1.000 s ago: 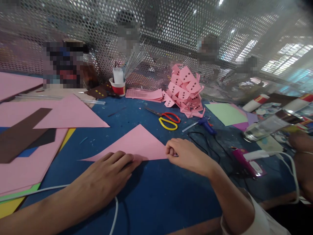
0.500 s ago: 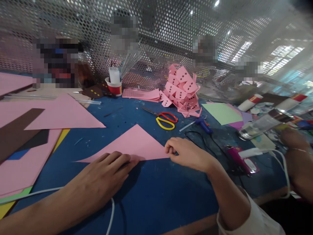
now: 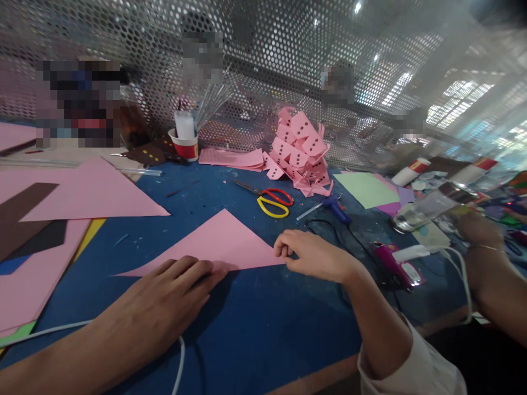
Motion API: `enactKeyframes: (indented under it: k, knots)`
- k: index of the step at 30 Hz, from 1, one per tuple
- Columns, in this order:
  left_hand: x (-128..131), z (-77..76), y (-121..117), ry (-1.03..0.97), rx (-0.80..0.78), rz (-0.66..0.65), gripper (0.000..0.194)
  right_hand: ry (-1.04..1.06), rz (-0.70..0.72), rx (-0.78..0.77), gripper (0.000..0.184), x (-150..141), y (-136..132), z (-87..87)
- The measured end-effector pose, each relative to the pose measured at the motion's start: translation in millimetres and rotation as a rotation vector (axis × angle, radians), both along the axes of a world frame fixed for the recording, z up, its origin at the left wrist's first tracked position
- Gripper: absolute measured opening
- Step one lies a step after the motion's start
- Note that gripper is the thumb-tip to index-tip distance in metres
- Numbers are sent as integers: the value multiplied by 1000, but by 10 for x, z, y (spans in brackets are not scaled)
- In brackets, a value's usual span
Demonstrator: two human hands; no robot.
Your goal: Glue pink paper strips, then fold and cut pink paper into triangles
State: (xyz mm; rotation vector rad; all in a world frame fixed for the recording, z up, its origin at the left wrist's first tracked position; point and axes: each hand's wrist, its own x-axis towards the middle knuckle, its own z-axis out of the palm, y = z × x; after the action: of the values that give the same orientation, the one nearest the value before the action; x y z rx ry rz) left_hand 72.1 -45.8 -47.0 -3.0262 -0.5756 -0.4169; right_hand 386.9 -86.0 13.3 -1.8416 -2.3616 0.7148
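A pink sheet of paper point(image 3: 222, 240), folded into a triangle, lies on the blue tabletop with its long edge towards me. My left hand point(image 3: 181, 288) rests on that near edge, left of its middle, fingers laid over the paper and thumb along the fold. At the right corner my right hand point(image 3: 302, 255) is closed, its curled fingers pinching the paper's tip. Beyond the triangle lie scissors point(image 3: 274, 203) with red and yellow handles. A blue glue gun point(image 3: 335, 208) with a glue stick in it lies to their right.
Stacked pink sheets point(image 3: 45, 285) lie at left, under brown strips. A pile of folded pink pieces point(image 3: 298, 148) stands at the back beside a paper cup point(image 3: 187, 148). To the right are a magenta device point(image 3: 401, 266), a clear tumbler point(image 3: 428, 208) and another person's arm point(image 3: 488, 258).
The whole view has shifted slightly, so things appear a little further left. Both hands keep their places on the folded paper.
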Motion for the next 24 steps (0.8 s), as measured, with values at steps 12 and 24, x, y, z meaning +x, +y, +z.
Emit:
enactKeyframes:
  k: [12,24]
  knots:
    - [-5,7,-4,-26,13,-7,54,53,7,-32,34,95,8,2]
    - [-15,-64,0,-34,-19,16,56,85,-28,-55,14,116,11,32]
